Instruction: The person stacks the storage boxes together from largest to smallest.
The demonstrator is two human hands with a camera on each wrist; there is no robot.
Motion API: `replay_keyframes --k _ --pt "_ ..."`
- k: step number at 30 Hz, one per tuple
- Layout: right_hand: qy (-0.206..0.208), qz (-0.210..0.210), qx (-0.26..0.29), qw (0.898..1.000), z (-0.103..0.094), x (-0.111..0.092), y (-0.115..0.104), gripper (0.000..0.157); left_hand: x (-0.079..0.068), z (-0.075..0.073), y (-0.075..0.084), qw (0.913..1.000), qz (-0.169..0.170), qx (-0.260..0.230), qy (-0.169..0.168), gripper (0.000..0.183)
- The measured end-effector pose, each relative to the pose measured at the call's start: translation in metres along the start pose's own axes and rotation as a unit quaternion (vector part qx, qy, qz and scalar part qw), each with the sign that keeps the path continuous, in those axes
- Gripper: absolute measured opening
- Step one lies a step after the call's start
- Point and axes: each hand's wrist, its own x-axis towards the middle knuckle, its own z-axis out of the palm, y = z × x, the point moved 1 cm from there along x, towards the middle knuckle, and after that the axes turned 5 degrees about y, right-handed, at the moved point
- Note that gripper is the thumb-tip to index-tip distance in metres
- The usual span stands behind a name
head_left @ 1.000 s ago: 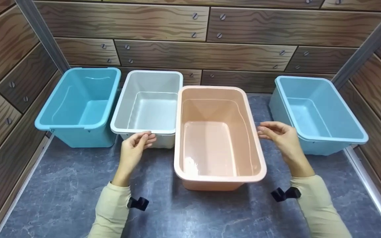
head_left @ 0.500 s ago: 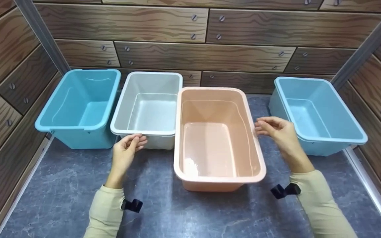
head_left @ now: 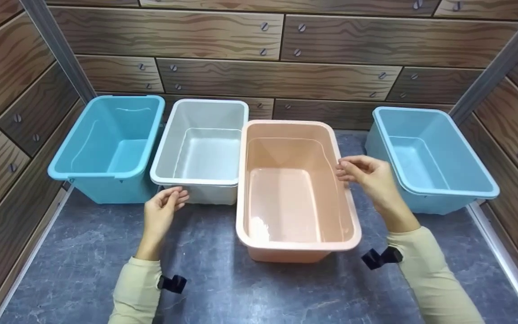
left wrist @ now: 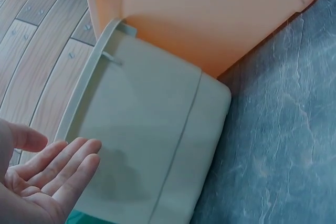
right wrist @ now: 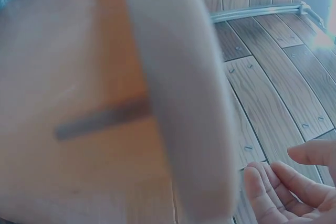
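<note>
In the head view a peach plastic bin [head_left: 301,254] stands in the middle, its left rim overlapping the grey bin [head_left: 203,194] beside it. My right hand [head_left: 371,180] hovers at the peach bin's right rim, fingers loosely bent with nothing in them. The right wrist view has those fingers apart from the rim [right wrist: 189,103]. Near the grey bin's front left corner is my left hand [head_left: 161,213], holding nothing. Its relaxed fingers [left wrist: 68,174] lie in front of the grey wall in the left wrist view; whether they touch it I cannot tell.
A teal bin [head_left: 110,191] stands at the far left, close beside the grey one. Over at the right is a light blue bin [head_left: 434,202]. Wood-patterned panels [head_left: 223,36] and metal posts [head_left: 63,49] surround the dark marbled table [head_left: 259,297].
My left hand has drifted left and toward me along the grey bin's front. The right hand has moved left and slightly away, up to the peach bin's rim. The bins have stayed put.
</note>
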Motion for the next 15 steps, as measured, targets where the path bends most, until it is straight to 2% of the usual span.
replay_keyframes --k 8,11,15 --pt "-0.030 -0.006 -0.008 0.999 0.010 0.002 -0.008 0.015 0.003 -0.009 -0.003 0.9993 -0.006 0.006 0.036 0.031" --pt "-0.049 -0.013 -0.028 0.998 0.015 0.004 -0.012 0.023 0.004 -0.012 -0.004 0.9988 -0.008 0.014 0.045 0.031" --pt "-0.066 -0.018 -0.051 0.996 0.022 0.004 -0.018 0.025 0.006 -0.017 -0.005 0.9980 -0.016 0.014 0.060 0.032"
